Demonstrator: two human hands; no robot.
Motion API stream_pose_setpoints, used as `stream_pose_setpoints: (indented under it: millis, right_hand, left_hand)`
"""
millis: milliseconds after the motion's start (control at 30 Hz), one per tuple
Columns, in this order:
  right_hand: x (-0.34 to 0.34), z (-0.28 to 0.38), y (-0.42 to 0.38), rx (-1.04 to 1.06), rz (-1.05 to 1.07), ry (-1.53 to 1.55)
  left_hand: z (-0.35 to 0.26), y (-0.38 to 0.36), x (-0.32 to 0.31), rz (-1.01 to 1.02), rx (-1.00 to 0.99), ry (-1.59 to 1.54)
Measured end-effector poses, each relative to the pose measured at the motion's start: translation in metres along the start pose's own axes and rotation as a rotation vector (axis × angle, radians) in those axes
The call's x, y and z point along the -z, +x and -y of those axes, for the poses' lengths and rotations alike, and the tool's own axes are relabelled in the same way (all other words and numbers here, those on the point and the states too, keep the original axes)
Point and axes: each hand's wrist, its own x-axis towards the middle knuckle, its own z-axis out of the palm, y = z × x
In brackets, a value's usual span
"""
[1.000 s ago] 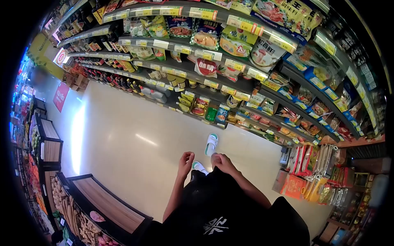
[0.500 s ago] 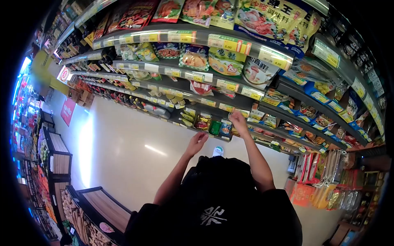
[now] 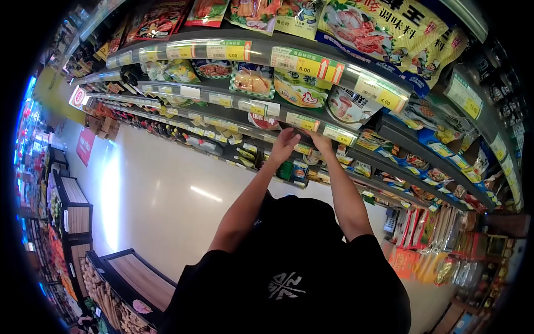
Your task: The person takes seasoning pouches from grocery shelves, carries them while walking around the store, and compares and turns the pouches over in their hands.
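Note:
Both my hands are raised at a mid-height shelf of seasoning packets. My left hand (image 3: 285, 143) is in front of the shelf edge, its fingers loosely curled and apart, with nothing visible in it. Close on its right, my right hand (image 3: 321, 143) reaches to the shelf lip just under a yellow price label (image 3: 302, 121); its fingertips are hidden there. Up and left of my left hand, a red-and-white packet (image 3: 262, 122) lies on that shelf, partly covered by labels. One shelf higher stand a green-and-yellow pouch (image 3: 300, 93) and a white tub-shaped pack (image 3: 347, 107).
A large yellow seasoning bag (image 3: 384, 39) rests on the top shelf, close to my head. Hanging packets (image 3: 425, 228) are on the right. Behind me on the left stands a wood-topped display stand (image 3: 139, 278) beside root vegetables. Pale floor (image 3: 167, 206) lies below.
Both hands have moved up and closer together, to the shelf edge above the lower packets. The view has shifted nearer to the shelves.

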Motion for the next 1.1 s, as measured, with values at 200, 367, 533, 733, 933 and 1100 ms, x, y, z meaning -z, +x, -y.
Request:
stream_pose_setpoints:
  millis: [200,367,533,733,933,1100]
  right_hand:
    - [0.025,0.053,-0.026,0.000,0.053,-0.161]
    - [0.014,0.039,-0.029,-0.107,-0.127,0.032]
    - [0.002,0.021,-0.034,-0.125,-0.287,0.202]
    - [0.018,0.043,-0.065,-0.062,-0.430,0.605]
    - [-0.006,0.021,-0.127,-0.071,-0.068,0.945]
    - [-0.016,0.029,-0.194,-0.101,0.146,1.039]
  left_hand:
    - [-0.016,0.019,0.006,0.040,0.136,-0.023]
    - [-0.003,0.027,0.018,0.033,0.066,-0.125]
    - [0.007,0.001,0.036,-0.073,0.180,-0.026]
    - [0.024,-0.031,0.052,-0.022,0.299,0.023]
    - [-0.006,-0.081,0.062,0.167,0.456,-0.065]
    - [-0.026,-0.126,0.069,0.446,0.412,0.088]
